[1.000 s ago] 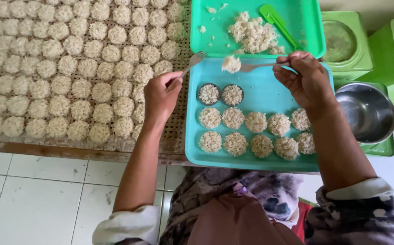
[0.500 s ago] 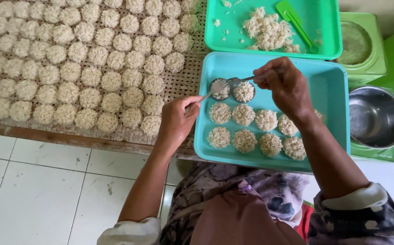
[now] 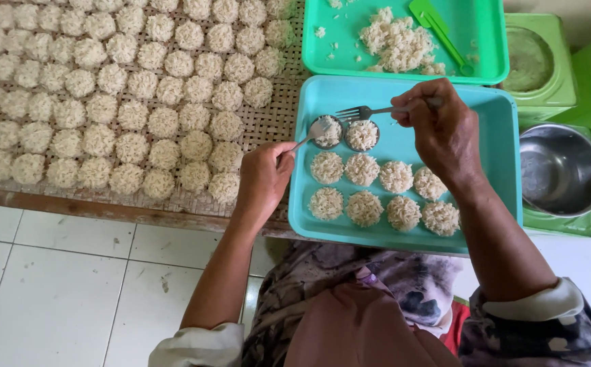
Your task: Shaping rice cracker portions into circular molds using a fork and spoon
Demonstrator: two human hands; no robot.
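The right hand (image 3: 445, 132) has its fingers clamped on the handle of a metal fork (image 3: 377, 111), tines pointing left above two small round dark moulds (image 3: 362, 135) packed with white rice. The left hand (image 3: 265, 178) pinches a metal spoon (image 3: 314, 133), its bowl resting on the left mould. Both moulds sit near the far left corner of a turquoise rectangular plastic tray (image 3: 492, 122); eight round rice cakes (image 3: 382, 191) lie in two rows toward its near edge. Beyond its far edge, a green plastic tray (image 3: 489, 41) holds a loose rice heap (image 3: 398, 44) and a green spatula (image 3: 440, 30). A steel bowl (image 3: 562, 170) stands right; a woven drying rack (image 3: 275, 122) of rice cakes lies left.
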